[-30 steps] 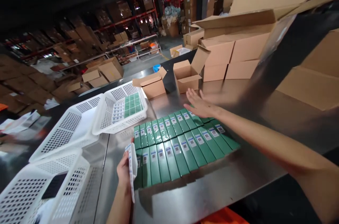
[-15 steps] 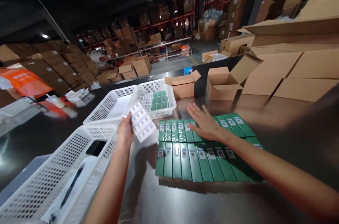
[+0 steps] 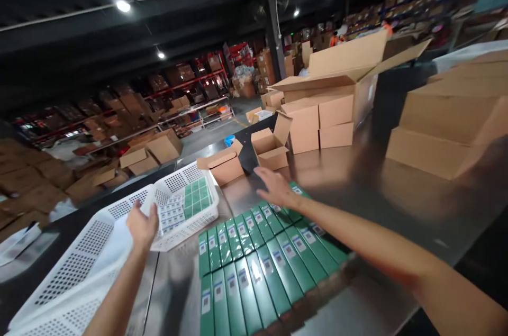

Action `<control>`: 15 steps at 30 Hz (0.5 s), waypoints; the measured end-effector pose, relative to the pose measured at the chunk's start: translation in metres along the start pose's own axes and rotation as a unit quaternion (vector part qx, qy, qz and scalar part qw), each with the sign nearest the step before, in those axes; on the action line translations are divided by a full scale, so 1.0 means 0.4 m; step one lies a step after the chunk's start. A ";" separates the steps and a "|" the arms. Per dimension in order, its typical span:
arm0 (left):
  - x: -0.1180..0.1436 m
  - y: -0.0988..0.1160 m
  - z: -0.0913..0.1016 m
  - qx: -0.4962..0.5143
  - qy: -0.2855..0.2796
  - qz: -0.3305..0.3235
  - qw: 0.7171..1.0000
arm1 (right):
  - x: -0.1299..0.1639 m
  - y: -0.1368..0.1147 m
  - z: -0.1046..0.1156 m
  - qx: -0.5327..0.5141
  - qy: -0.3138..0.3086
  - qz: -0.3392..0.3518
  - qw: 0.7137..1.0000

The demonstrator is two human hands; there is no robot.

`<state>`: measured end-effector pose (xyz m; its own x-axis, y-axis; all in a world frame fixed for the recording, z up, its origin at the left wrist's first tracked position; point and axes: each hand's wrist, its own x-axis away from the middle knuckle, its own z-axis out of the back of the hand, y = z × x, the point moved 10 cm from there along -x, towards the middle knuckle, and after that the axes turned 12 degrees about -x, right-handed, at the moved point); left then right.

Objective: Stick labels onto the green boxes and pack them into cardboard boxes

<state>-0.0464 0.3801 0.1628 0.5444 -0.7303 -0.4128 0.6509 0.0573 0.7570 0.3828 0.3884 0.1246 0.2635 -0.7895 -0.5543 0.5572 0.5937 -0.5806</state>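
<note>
Left hand over white basket, right hand over green boxes, fingers of both apart, nothing gripped; a low right-hand sweep might knock rows askew.

A shiny metal table carries two rows of green boxes, white perforated baskets and cardboard cartons.

Head-worn view, tilted, facing forward and down across nearby metal table.
</note>
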 end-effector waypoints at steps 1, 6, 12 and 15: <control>0.042 -0.015 -0.013 -0.005 -0.004 -0.013 1.000 | -0.036 0.039 0.039 0.011 0.020 -0.020 1.000; 0.300 -0.098 -0.112 0.056 -0.127 -0.010 0.990 | -0.197 0.158 0.089 0.043 0.038 -0.050 0.997; 0.440 -0.241 -0.090 0.146 -0.123 0.155 0.969 | -0.223 0.194 0.072 0.069 0.039 -0.064 0.995; 0.458 -0.320 -0.059 0.159 -0.121 0.231 0.952 | -0.203 0.188 0.136 0.086 0.064 -0.041 0.993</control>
<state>-0.0173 0.2551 -0.0219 0.5714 -0.8144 0.1012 0.1569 0.2294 0.9606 0.4463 0.4885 0.1585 0.1158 -0.8015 -0.5867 0.7020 0.4839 -0.5225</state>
